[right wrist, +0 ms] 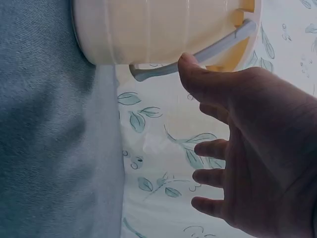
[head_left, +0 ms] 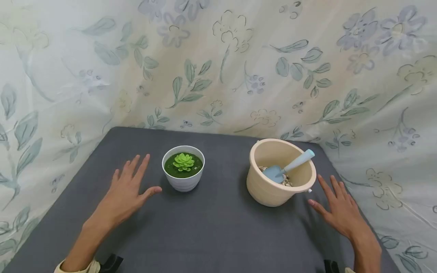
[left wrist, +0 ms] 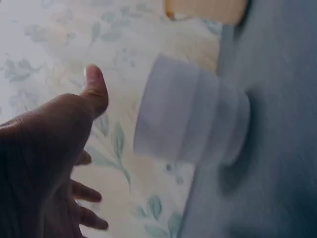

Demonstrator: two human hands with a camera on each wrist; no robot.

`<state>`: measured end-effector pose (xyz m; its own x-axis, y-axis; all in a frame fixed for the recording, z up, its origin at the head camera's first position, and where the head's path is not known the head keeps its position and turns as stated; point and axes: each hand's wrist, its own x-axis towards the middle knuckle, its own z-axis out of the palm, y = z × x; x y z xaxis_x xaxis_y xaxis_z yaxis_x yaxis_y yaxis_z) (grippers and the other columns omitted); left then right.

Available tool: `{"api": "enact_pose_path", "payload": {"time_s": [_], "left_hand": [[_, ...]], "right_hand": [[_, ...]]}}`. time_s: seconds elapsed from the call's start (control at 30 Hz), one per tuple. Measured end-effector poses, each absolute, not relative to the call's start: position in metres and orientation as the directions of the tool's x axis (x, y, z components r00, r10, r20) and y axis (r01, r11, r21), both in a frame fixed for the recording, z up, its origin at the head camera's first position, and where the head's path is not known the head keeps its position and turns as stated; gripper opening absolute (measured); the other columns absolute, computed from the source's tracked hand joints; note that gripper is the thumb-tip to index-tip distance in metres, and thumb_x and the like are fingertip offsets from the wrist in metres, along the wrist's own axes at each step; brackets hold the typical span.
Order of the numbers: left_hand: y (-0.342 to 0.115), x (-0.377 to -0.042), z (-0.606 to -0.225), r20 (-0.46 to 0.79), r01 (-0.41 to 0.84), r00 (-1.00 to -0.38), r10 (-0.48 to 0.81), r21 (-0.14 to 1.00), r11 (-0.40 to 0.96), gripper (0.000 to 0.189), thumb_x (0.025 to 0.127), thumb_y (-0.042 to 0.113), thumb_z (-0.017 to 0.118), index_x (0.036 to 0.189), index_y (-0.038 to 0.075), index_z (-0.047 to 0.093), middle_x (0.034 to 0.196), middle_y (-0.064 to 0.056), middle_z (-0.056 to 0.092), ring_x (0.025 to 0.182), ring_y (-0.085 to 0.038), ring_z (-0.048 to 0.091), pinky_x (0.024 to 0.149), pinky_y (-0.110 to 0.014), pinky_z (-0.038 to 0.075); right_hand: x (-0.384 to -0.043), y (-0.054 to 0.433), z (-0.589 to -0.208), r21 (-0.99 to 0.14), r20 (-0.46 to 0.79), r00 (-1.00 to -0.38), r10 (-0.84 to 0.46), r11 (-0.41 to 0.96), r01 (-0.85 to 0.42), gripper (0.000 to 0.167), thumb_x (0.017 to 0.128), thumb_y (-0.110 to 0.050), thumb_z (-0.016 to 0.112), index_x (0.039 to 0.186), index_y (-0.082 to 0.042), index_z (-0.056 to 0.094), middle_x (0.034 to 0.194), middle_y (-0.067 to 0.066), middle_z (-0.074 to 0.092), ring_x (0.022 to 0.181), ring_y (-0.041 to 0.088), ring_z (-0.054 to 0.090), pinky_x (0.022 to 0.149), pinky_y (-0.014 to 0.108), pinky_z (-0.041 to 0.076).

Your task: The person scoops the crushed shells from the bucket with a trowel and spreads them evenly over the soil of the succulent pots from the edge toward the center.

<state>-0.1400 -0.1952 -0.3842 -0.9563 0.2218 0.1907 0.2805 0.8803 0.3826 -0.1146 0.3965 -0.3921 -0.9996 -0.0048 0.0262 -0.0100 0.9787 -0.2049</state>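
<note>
A small white ribbed pot (head_left: pixel 184 184) with a green artificial succulent (head_left: pixel 183 162) in it stands on the dark grey table. Left of it, my left hand (head_left: pixel 124 193) is held with fingers spread and the thumb pointing toward the pot; a gap shows between them in the left wrist view. On the right stands a cream bucket (head_left: pixel 269 193) holding pebbles (head_left: pixel 286 182) and a light blue toy trowel (head_left: pixel 290 167), whose handle leans over the rim. My right hand (head_left: pixel 341 208) is beside the bucket, fingers extended, its fingertips close to the bucket's right side. Neither hand holds anything.
The grey cloth-covered table (head_left: pixel 218 235) ends at a back edge, against a floral curtain (head_left: pixel 218 76) that also hangs along both sides. A grey-white bucket handle (right wrist: pixel 213 52) hangs down the bucket's side in the right wrist view. Table surface separates pot and bucket.
</note>
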Motion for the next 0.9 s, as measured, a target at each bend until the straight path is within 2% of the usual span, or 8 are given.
{"api": "enact_pose_path", "payload": {"time_s": [0.17, 0.3, 0.37, 0.5, 0.6, 0.7, 0.8, 0.9], "left_hand": [[-0.154, -0.151, -0.372, 0.352, 0.457, -0.876, 0.331, 0.381, 0.804, 0.094, 0.097, 0.056, 0.067, 0.17, 0.027, 0.015, 0.174, -0.021, 0.018, 0.158, -0.052, 0.021, 0.122, -0.075, 0.02], [-0.109, -0.164, -0.36, 0.454, 0.591, -0.786, 0.421, 0.348, 0.728, 0.092, 0.095, 0.061, 0.067, 0.169, 0.028, 0.022, 0.174, -0.015, 0.024, 0.158, -0.043, 0.03, 0.124, -0.067, 0.029], [-0.083, -0.172, -0.355, 0.462, 0.631, -0.76, 0.457, 0.36, 0.687, 0.093, 0.094, 0.063, 0.067, 0.168, 0.028, 0.024, 0.173, -0.013, 0.027, 0.157, -0.041, 0.035, 0.123, -0.064, 0.034], [-0.032, -0.189, -0.354, 0.391, 0.637, -0.77, 0.504, 0.443, 0.631, 0.093, 0.094, 0.063, 0.068, 0.168, 0.03, 0.024, 0.173, -0.012, 0.028, 0.154, -0.04, 0.041, 0.12, -0.061, 0.041], [0.002, -0.198, -0.36, 0.315, 0.604, -0.792, 0.522, 0.522, 0.602, 0.094, 0.093, 0.063, 0.07, 0.168, 0.03, 0.025, 0.174, -0.012, 0.026, 0.152, -0.043, 0.044, 0.116, -0.062, 0.045], [0.028, -0.2, -0.365, 0.269, 0.573, -0.804, 0.53, 0.586, 0.572, 0.093, 0.091, 0.062, 0.073, 0.166, 0.026, 0.031, 0.174, -0.013, 0.026, 0.149, -0.044, 0.048, 0.112, -0.064, 0.048], [0.046, -0.199, -0.37, 0.263, 0.562, -0.809, 0.526, 0.611, 0.558, 0.092, 0.089, 0.062, 0.075, 0.163, 0.019, 0.04, 0.173, -0.016, 0.029, 0.145, -0.044, 0.052, 0.109, -0.063, 0.05], [0.058, -0.197, -0.373, 0.293, 0.575, -0.803, 0.519, 0.611, 0.544, 0.089, 0.088, 0.059, 0.078, 0.158, 0.014, 0.047, 0.171, -0.018, 0.031, 0.144, -0.042, 0.054, 0.109, -0.059, 0.052]], "right_hand": [[-0.125, 0.398, -0.377, -0.169, 0.149, -0.988, -0.046, 0.983, -0.071, 0.081, 0.108, -0.048, 0.053, 0.17, -0.015, 0.011, 0.167, 0.04, 0.012, 0.149, 0.067, 0.018, 0.102, 0.088, 0.025], [-0.14, 0.392, -0.351, -0.126, 0.284, -0.954, -0.095, 0.983, -0.136, 0.075, 0.108, -0.037, 0.058, 0.168, -0.014, 0.02, 0.163, 0.04, 0.023, 0.141, 0.068, 0.032, 0.099, 0.087, 0.03], [-0.149, 0.387, -0.338, -0.089, 0.351, -0.926, -0.141, 0.979, -0.183, 0.073, 0.106, -0.03, 0.063, 0.167, -0.013, 0.026, 0.161, 0.04, 0.029, 0.137, 0.068, 0.038, 0.1, 0.086, 0.033], [-0.168, 0.37, -0.316, 0.0, 0.438, -0.857, -0.27, 0.954, -0.3, 0.072, 0.095, -0.019, 0.077, 0.158, -0.01, 0.044, 0.156, 0.034, 0.043, 0.136, 0.06, 0.046, 0.102, 0.08, 0.038], [-0.183, 0.356, -0.305, 0.053, 0.391, -0.839, -0.378, 0.919, -0.39, 0.066, 0.09, -0.014, 0.082, 0.149, -0.005, 0.055, 0.152, 0.027, 0.052, 0.136, 0.051, 0.052, 0.105, 0.073, 0.042], [-0.195, 0.343, -0.299, 0.088, 0.241, -0.858, -0.453, 0.891, -0.446, 0.059, 0.088, -0.014, 0.084, 0.142, -0.001, 0.062, 0.147, 0.022, 0.061, 0.135, 0.045, 0.057, 0.108, 0.067, 0.045], [-0.203, 0.335, -0.299, 0.128, 0.087, -0.874, -0.477, 0.876, -0.465, 0.051, 0.087, -0.016, 0.085, 0.133, -0.002, 0.069, 0.136, 0.018, 0.069, 0.128, 0.041, 0.062, 0.108, 0.063, 0.046], [-0.206, 0.335, -0.303, 0.179, 0.026, -0.878, -0.479, 0.866, -0.467, 0.043, 0.082, -0.016, 0.089, 0.122, -0.005, 0.076, 0.12, 0.012, 0.076, 0.117, 0.037, 0.067, 0.105, 0.06, 0.048]]}}
